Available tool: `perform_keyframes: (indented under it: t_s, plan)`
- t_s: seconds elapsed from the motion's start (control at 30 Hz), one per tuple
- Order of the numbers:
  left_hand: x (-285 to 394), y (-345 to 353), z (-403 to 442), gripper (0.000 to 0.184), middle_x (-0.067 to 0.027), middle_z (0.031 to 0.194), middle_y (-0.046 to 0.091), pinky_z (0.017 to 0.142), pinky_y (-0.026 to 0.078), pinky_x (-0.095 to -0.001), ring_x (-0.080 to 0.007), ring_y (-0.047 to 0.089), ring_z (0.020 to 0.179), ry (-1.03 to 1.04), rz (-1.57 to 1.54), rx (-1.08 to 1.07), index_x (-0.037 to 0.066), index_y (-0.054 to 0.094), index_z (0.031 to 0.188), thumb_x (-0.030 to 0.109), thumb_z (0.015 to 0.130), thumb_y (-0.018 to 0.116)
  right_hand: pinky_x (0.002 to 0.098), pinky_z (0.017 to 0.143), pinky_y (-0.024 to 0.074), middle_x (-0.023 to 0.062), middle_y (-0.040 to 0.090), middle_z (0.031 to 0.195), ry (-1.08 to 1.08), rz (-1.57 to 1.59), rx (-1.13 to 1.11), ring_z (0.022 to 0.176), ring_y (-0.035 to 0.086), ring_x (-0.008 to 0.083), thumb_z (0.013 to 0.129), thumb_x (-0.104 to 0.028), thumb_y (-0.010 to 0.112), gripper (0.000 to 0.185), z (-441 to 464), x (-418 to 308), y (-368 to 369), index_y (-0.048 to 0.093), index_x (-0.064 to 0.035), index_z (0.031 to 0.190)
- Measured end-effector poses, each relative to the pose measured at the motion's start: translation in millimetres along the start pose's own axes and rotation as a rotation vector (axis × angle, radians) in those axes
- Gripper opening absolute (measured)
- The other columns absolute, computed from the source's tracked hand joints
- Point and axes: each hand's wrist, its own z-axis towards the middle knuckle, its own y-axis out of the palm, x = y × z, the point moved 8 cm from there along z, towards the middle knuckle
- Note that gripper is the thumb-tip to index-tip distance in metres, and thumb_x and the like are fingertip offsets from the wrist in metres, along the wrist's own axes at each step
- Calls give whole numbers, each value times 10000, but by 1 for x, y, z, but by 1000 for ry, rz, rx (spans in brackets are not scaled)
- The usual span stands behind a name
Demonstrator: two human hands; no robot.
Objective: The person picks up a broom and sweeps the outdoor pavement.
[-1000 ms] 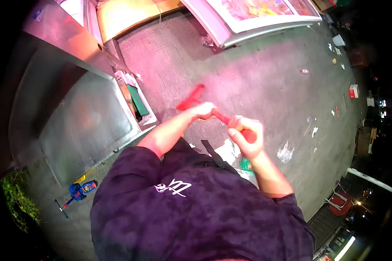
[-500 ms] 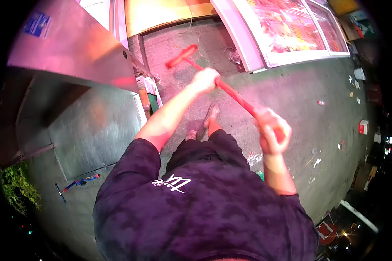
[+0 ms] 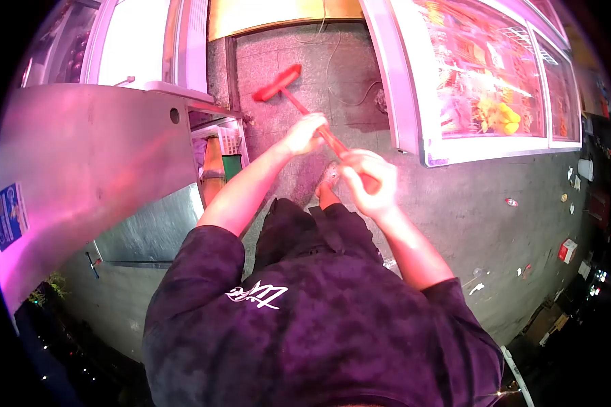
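Note:
A red broom (image 3: 278,83) reaches forward over the grey floor, its head near the gap between the counter and the display case. My left hand (image 3: 304,134) is closed round the handle nearer the broom head. Closer to my body, my right hand (image 3: 372,180) grips the upper end of the same handle, fingers wrapped round it. Whether the bristles touch the floor cannot be made out.
A metal counter (image 3: 81,156) stands at the left, with a shelf of boxes (image 3: 212,159) at its end. A lit display case (image 3: 489,81) fills the upper right. A cable (image 3: 346,102) lies on the floor ahead. Litter and a red-white box (image 3: 567,251) lie at the right.
The view has shifted forward, bringing the display case and counter closer. My hands have drawn nearer each other than half a second ago, both still on the handle.

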Motion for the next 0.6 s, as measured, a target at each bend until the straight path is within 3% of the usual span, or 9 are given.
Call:
perform_keyframes:
  t_s: [0.07,0.1,0.17,0.2,0.27,0.3,0.43,0.57,0.6]
  plan:
    - [-4,32,9,268,-132,870,639,861,487,-485,-387,632,916,-120,-113,-263,80,587,904,128,712,767,424,802,550,135,672,753,-84,105,-112,768,690,302,832,9,660,127,17,-54,-29,616,18,713]
    - [-3,34,14,268,-132,870,639,861,487,-485,-387,632,916,-125,-115,-266,80,587,904,128,712,767,431,755,547,127,645,704,-130,133,-141,682,658,289,823,-41,682,199,22,-69,-39,565,-3,666]
    - [0,56,7,230,-121,818,639,841,493,-482,-386,634,886,-137,-18,-570,92,580,839,153,717,766,427,679,527,96,593,639,-143,196,-213,612,621,281,849,-119,690,287,27,-81,-48,520,-26,637]
    - [3,56,9,230,-121,818,639,841,493,-482,-386,634,886,-141,-18,-571,92,580,839,153,717,766,425,657,520,85,577,624,-146,209,-240,596,609,278,859,-145,693,313,29,-85,-50,509,-33,631]
    - [18,50,11,367,-123,797,632,761,483,-482,-382,613,879,-124,-14,-517,88,578,793,400,868,756,402,596,498,75,538,608,-214,296,-301,560,587,280,840,-161,748,348,29,-110,-56,497,-45,628]
    - [30,39,11,442,-149,754,612,726,485,-496,-395,615,815,-106,-28,-404,73,563,732,456,883,725,402,588,502,62,528,591,-295,335,-290,546,582,273,845,-201,759,370,28,-126,-58,505,-53,620]
    - [25,-12,-8,485,-186,693,598,673,487,-529,-438,627,758,-254,64,-248,48,575,673,459,883,725,420,617,517,68,520,581,-252,415,-262,554,583,287,840,-151,731,345,24,-138,-36,499,-42,608]
    - [-74,-25,-80,335,-204,806,673,740,534,-498,-424,669,844,-411,110,-336,50,651,729,344,850,755,456,681,492,126,556,674,-48,248,-242,649,567,311,817,-20,659,204,14,-70,54,513,3,675]
    - [-94,-20,-98,279,-202,810,678,741,540,-488,-421,672,844,-435,162,-384,50,660,736,289,836,763,452,679,484,127,553,685,-93,319,-293,652,563,317,829,-6,654,209,6,-62,80,512,3,677]
